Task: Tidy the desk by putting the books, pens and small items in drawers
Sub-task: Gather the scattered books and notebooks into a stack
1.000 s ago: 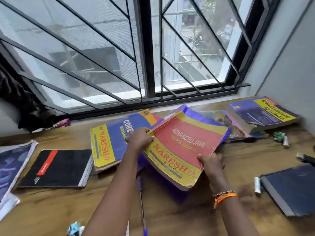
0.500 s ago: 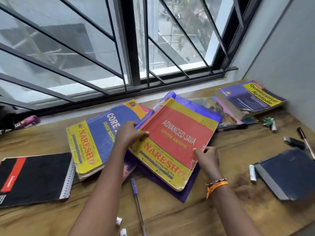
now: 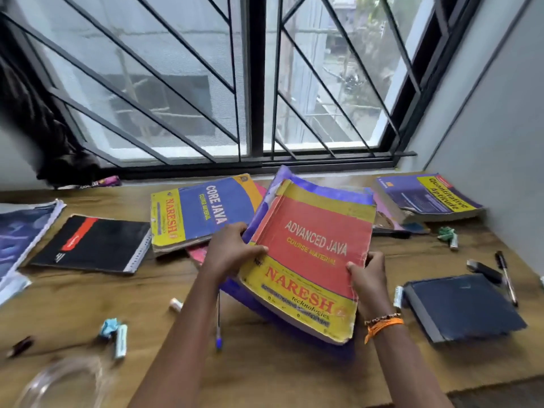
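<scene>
The wooden desk (image 3: pixel 265 375) runs under the window (image 3: pixel 250 83). At its middle the red Advanced Java book (image 3: pixel 312 257) is tilted up off the desk on a purple folder (image 3: pixel 294 328). The left hand (image 3: pixel 232 251) grips its left edge, the right hand (image 3: pixel 368 275) its right edge. Just left lies the blue Core Java book (image 3: pixel 200 210). A blue pen (image 3: pixel 218 322) lies near, below the left wrist

Home study: book-strewn wooden desk (image 3: pixel 265 378) beneath barred window (image 3: pixel 253 83).
</scene>
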